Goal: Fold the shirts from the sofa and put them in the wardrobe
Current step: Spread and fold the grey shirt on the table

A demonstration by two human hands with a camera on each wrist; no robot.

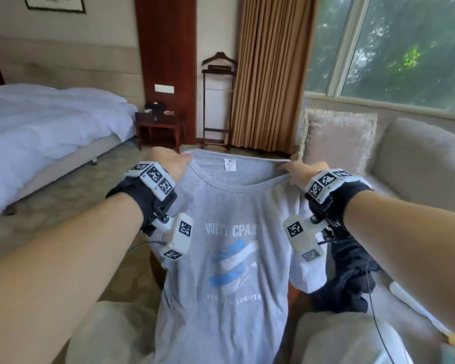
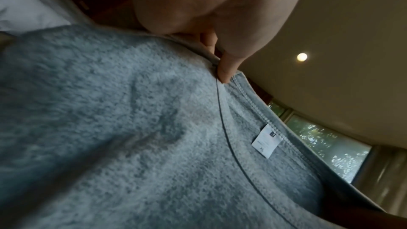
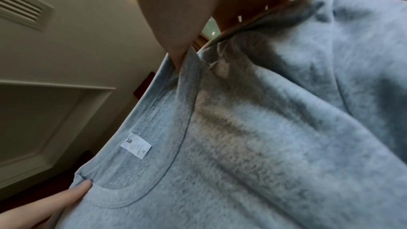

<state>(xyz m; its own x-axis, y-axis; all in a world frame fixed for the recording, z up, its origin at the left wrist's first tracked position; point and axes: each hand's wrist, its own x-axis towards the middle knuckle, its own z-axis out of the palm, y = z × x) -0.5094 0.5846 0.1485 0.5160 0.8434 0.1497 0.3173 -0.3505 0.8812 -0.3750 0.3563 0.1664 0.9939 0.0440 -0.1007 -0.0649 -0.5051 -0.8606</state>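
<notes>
Both hands' fingers (image 2: pixel 224 69) mostly hidden behind gray shirt (image 1: pixel 221 298) shoulders.

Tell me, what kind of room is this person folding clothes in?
Most likely a hotel bedroom: a made bed with white linen, a wooden valet stand by long curtains, and a sofa under the window.

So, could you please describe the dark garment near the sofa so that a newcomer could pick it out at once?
Start at the beige sofa under the window. Move down past the person's right hand, which pinches the grey T-shirt at the shoulder. The dark garment lies crumpled just right of that shirt's hanging sleeve; it is the only black cloth there, beside grey and beige.
</notes>
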